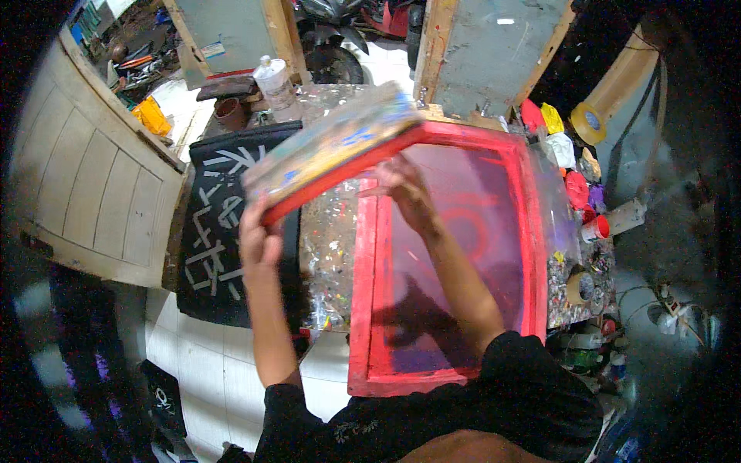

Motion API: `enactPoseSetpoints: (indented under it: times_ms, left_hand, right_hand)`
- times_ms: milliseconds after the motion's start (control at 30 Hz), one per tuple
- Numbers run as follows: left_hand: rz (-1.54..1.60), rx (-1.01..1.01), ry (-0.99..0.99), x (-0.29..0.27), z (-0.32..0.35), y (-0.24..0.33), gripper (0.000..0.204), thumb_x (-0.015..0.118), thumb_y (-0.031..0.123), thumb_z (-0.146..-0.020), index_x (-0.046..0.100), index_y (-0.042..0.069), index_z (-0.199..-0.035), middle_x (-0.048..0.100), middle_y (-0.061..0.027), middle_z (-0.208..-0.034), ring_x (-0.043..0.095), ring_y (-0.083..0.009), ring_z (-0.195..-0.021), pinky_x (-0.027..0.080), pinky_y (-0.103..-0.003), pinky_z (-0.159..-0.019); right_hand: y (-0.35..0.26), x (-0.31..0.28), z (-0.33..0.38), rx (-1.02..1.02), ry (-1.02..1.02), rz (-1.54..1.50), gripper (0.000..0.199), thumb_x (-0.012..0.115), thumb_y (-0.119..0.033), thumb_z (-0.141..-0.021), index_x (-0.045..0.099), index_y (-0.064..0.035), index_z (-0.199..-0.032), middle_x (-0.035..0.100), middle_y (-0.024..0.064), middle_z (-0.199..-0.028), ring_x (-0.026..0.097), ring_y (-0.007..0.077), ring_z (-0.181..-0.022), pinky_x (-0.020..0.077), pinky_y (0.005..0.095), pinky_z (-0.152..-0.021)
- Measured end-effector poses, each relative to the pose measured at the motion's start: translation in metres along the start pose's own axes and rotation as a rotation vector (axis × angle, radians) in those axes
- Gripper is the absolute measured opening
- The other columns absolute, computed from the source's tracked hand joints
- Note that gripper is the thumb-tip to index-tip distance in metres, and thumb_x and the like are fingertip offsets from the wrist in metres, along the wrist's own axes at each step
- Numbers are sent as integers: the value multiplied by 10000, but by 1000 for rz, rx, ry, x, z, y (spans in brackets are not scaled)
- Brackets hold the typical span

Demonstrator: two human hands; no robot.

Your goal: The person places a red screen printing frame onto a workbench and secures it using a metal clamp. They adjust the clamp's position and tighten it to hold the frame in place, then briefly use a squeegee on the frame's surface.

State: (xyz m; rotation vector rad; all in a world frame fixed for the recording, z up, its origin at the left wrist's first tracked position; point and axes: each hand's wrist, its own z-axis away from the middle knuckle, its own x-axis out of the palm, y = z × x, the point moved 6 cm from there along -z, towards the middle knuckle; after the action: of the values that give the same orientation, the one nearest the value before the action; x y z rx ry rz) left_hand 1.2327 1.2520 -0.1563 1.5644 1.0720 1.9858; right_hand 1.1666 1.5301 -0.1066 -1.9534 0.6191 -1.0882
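My left hand (259, 235) is closed around the near left end of a flat, paint-stained frame or board (340, 150) with a red lower edge. It is tilted up over the table and smeared by motion. Just below its right part is my right hand (403, 185), fingers apart; I see nothing in it. Under my right forearm lies a red-framed printing screen (532, 255) with purplish mesh and a faint round design. To the left, black fabric (202, 255) with pale angular lettering is spread flat, partly covered by the raised piece and my left hand.
A white bottle (274, 83) and a brown pot (229, 114) stand at the table's far left. Along the right side are tape rolls (588, 123), a red cup (596, 228) and colourful bags (552, 119). The paint-spattered tabletop (328, 255) shows between fabric and screen. Motorbikes (336, 46) stand beyond the doorway.
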Motion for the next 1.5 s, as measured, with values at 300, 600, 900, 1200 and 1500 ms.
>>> enactPoseSetpoints:
  times_ms: [300,600,900,1200,1500]
  left_hand:
    - [-171,-406,-352,216,-5,-204,497,708,304,-876,515,8,-1225,604,-104,-1181,612,-224,-1082,509,-380,-926]
    - [-1213,429,-211,102,-96,-161,784,770,431,-751,460,-36,-1298,464,-255,-1369,387,-361,-1342,314,-452,-1107]
    - [-1348,501,-288,87,-95,-178,791,698,475,-788,434,18,-1377,423,-221,-1436,328,-398,-1367,234,-466,-1148]
    - [-1306,517,-281,88,-94,-175,772,685,459,-789,447,-8,-1356,439,-232,-1416,337,-393,-1365,217,-465,-1153]
    - [-1270,583,-278,87,-98,-179,742,684,459,-788,473,-4,-1328,484,-225,-1378,363,-358,-1359,202,-467,-1162]
  right_hand:
    - [-219,-163,41,-277,803,785,533,719,-142,-854,479,16,-1303,579,122,-1251,568,220,-1130,456,346,-958]
    - [-232,-216,-72,-173,720,1234,287,684,-268,-809,673,12,-868,665,65,-745,625,187,-668,492,371,-625]
    - [-160,-186,-255,47,494,1023,373,587,-201,-833,597,129,-1008,679,194,-846,693,288,-642,602,363,-531]
    - [-155,-193,-247,200,479,810,241,555,-134,-864,569,100,-916,653,212,-883,697,313,-747,631,425,-689]
    - [-161,-230,-244,146,759,955,238,538,-112,-837,541,112,-917,649,234,-869,686,335,-665,633,414,-609]
